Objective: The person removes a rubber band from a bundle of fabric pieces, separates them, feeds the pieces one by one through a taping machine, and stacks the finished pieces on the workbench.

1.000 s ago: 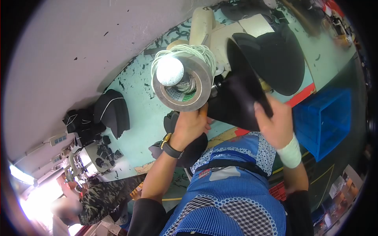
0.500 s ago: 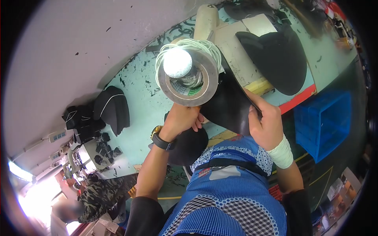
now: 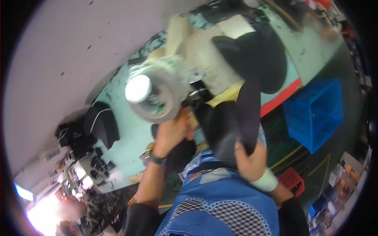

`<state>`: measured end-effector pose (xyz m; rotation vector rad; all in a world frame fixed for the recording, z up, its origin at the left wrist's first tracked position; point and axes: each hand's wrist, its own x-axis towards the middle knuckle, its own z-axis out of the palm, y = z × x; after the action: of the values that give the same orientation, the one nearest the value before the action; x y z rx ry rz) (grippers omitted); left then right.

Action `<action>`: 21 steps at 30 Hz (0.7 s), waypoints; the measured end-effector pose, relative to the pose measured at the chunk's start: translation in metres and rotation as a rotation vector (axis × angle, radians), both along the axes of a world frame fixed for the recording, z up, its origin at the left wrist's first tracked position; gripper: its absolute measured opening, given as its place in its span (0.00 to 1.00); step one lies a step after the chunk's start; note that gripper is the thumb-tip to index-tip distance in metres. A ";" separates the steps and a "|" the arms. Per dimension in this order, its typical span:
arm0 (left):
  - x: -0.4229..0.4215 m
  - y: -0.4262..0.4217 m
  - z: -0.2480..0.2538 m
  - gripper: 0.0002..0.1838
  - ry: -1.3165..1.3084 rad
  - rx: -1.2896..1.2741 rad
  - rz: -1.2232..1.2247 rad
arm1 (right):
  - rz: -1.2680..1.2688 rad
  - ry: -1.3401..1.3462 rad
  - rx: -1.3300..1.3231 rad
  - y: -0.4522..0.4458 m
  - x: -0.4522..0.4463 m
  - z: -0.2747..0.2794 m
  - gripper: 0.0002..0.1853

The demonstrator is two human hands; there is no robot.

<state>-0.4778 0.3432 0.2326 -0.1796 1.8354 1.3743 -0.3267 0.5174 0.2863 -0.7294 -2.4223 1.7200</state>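
Observation:
My right hand (image 3: 252,162) grips the lower edge of a black, flexible sheet piece (image 3: 222,131), thumb on top and fingers beneath. The piece is bent, with one flap standing up. My left hand (image 3: 171,135), with a watch on its wrist, is closed beside the sheet's left edge. An orange patch shows at its fingers; blur hides what it is. Just above that hand is a round grey fixture (image 3: 173,106) with a bright white spot and a coiled white cord. A dark metal cylinder (image 3: 199,94) is near the sheet's upper end. Another black piece (image 3: 183,155) lies beyond my left wrist.
Large black pieces (image 3: 256,59) lie on the green table (image 3: 132,145) at upper right; more black pieces (image 3: 103,124) are at left. A blue crate (image 3: 313,114) and a red basket (image 3: 291,181) stand at right. A person in camouflage clothing (image 3: 102,208) is at lower left.
The view has shifted, so most things appear further left. My right hand has drawn the black sheet down toward my apron, and the sheet is now bent, exposing the metal cylinder.

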 end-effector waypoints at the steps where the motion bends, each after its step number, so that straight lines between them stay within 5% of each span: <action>1: -0.005 -0.010 0.006 0.16 -0.074 0.050 -0.074 | -0.023 -0.011 0.036 0.006 0.000 0.004 0.18; 4: -0.013 -0.052 0.032 0.19 -0.138 0.051 -0.116 | -0.353 0.256 0.162 0.033 -0.015 0.014 0.20; 7: -0.002 -0.098 -0.006 0.22 0.265 -0.196 -0.261 | -0.011 0.323 0.999 0.086 -0.069 -0.019 0.25; 8: 0.007 -0.111 -0.021 0.21 0.549 -0.482 -0.455 | 0.099 0.238 1.194 0.088 -0.082 -0.042 0.26; 9: 0.014 -0.119 -0.027 0.20 0.839 -0.774 -0.639 | 0.072 0.223 1.133 0.080 -0.078 -0.062 0.26; 10: 0.021 -0.123 -0.025 0.20 0.855 -0.764 -0.631 | 0.048 0.214 1.073 0.069 -0.072 -0.072 0.26; 13: 0.035 -0.124 -0.020 0.18 0.514 -0.904 -0.608 | 0.252 0.413 0.707 0.029 -0.036 -0.067 0.21; 16: 0.027 -0.117 0.013 0.12 0.504 -0.603 -0.477 | 0.289 0.294 0.070 -0.022 -0.028 -0.048 0.10; 18: 0.019 -0.085 0.044 0.08 0.292 -0.248 -0.548 | 0.386 0.149 0.012 -0.021 -0.031 -0.048 0.08; 20: 0.021 -0.055 0.054 0.06 0.357 -0.079 -0.572 | 0.571 -0.143 -0.121 -0.026 -0.037 -0.054 0.09; 21: 0.021 -0.047 0.048 0.07 0.347 -0.046 -0.508 | 0.468 -0.068 -0.152 -0.027 -0.037 -0.057 0.13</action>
<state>-0.4563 0.2964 0.2811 0.5010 2.0088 1.0453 -0.3639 0.4906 0.2292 -0.2399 -2.6890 2.0852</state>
